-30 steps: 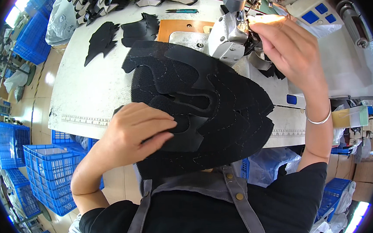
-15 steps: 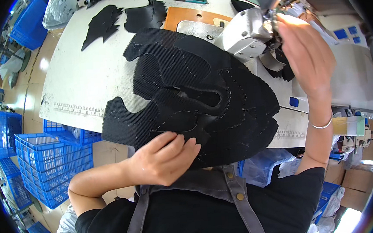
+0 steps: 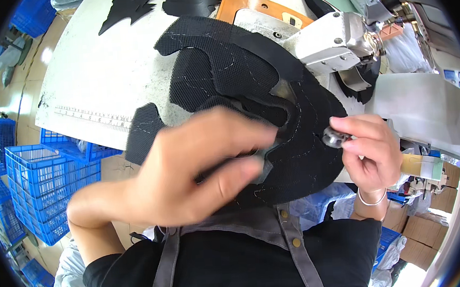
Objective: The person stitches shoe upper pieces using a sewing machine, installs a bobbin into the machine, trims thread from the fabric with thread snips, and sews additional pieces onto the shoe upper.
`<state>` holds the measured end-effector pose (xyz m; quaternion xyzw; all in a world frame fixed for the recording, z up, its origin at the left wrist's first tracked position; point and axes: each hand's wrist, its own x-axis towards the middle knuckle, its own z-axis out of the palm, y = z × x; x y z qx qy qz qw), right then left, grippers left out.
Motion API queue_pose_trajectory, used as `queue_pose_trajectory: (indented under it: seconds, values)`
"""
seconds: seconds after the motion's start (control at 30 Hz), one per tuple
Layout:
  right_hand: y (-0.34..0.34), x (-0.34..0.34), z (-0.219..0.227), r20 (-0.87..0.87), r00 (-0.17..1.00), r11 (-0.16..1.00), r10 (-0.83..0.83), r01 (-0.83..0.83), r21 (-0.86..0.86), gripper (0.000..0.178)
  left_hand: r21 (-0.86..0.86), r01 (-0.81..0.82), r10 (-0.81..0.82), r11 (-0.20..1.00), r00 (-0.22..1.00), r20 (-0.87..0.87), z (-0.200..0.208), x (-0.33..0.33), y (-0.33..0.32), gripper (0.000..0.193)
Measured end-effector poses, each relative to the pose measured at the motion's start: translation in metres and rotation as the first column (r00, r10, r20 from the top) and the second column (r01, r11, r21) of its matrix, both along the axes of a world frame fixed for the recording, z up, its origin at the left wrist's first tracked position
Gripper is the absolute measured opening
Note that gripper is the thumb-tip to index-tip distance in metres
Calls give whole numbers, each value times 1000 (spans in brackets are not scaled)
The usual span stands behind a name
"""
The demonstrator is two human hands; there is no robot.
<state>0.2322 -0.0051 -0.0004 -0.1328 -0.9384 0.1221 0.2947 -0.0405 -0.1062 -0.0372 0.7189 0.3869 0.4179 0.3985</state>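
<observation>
Seemingly mid-handling, the right hand pinches a small metal part, next needing steadiness; the left hand, half-open, holds nothing visible.

Pinched metal part, overlapping black mesh pieces

The metal part is small, round and shiny grey, gripped between the right fingers. The black mesh pieces, with smooth patches and pale dashed stitching, lie spread beneath and beyond the left fingers; contact there is unclear.
</observation>
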Motion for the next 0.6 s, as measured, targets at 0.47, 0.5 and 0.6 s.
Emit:
queue_pose_trajectory:
  seconds: [0.47,0.5,0.6]
  values:
    - [-14,-15,-11,-340,940,966,-38,121,227,27,-526,453,197,720,592,781,18,85,67,31]
    - [-20,-8,-5,-321,946,974,39,36,224,26,-509,480,156,714,600,785,13,82,72,30]
    - [-30,25,4,-338,919,942,202,-89,323,24,-546,535,56,645,680,731,33,83,86,23]
